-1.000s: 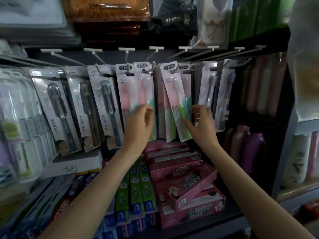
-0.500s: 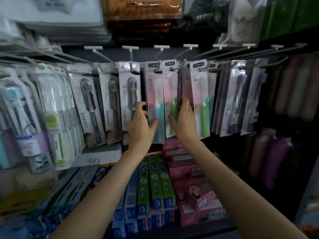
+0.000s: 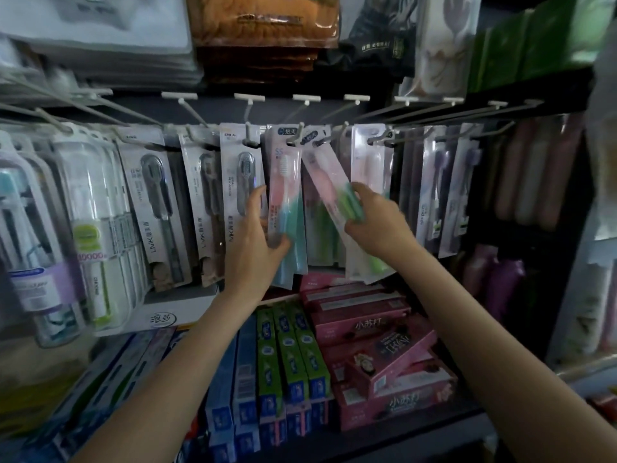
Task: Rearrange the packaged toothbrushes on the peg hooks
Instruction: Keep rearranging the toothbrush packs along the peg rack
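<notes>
At frame centre, the left hand (image 3: 255, 243) pinches the upright pink-and-teal toothbrush pack (image 3: 287, 208). The right hand (image 3: 375, 222) has fingers curled round a tilted pink-and-green pack (image 3: 329, 192) hanging from its peg hook (image 3: 325, 138).

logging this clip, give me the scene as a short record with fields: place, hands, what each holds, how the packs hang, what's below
place: shop shelf with peg hooks
left hand: grips the pink-and-teal toothbrush pack, which hangs straight
right hand: grips the pink-and-green toothbrush pack, tilted, its lower end swung right
top of tilted pack: at its hook; on or off, cannot tell
neighbours: grey toothbrush packs to the left
below: pink boxes, green boxes
</notes>
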`<state>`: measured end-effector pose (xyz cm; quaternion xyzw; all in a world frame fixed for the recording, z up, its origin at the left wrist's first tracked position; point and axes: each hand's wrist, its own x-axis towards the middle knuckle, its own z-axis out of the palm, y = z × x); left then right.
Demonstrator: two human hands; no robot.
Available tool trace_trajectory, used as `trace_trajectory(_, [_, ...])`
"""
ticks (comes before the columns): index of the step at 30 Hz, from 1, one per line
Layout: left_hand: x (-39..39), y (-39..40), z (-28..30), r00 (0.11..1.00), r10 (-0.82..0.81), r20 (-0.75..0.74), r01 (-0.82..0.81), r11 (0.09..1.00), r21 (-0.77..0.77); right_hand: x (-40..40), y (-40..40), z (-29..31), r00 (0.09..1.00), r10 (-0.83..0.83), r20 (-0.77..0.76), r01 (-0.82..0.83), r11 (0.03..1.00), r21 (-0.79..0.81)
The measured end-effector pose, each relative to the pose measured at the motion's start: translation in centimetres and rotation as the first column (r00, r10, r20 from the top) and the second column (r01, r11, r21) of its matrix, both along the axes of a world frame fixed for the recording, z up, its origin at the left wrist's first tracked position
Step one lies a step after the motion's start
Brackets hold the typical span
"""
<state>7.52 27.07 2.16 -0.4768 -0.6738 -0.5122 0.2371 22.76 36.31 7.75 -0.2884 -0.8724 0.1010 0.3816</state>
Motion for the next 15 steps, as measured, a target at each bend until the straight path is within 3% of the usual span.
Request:
trace_trajectory(3, [0.1, 0.1, 0.0, 0.999, -0.038, 0.017, 0.038, 0.999, 0.000, 1.0, 0.2, 1.2, 0.962, -0.097, 0.257, 0.069, 0.991, 0.118])
trace_trajectory(6, [0.1, 0.3, -0.1, 0.997, -0.075, 0.023, 0.075, 0.997, -0.011, 1.3, 0.3, 0.9, 0.908, -0.080, 0.412, 0.051, 0.995, 0.080])
trace_trajectory(8, [0.1, 0.2, -0.1, 0.997, -0.075, 0.016, 0.075, 0.997, -0.008, 1.8, 0.3, 0.3, 0.943, -0.085, 0.323, 0.075, 0.996, 0.044])
trace_trajectory(11, [0.0, 0.0, 0.1, 0.999, -0.035, -0.010, 0.035, 0.999, -0.014, 3.3, 0.6, -1.1, 0.984, -0.166, 0.071, 0.164, 0.986, 0.024])
trace_trajectory(15, [0.3, -0.2, 0.2, 0.999, -0.011, -0.033, 0.010, 0.999, -0.040, 4.4, 1.4, -1.9, 0.946, -0.122, -0.301, 0.095, 0.990, -0.104])
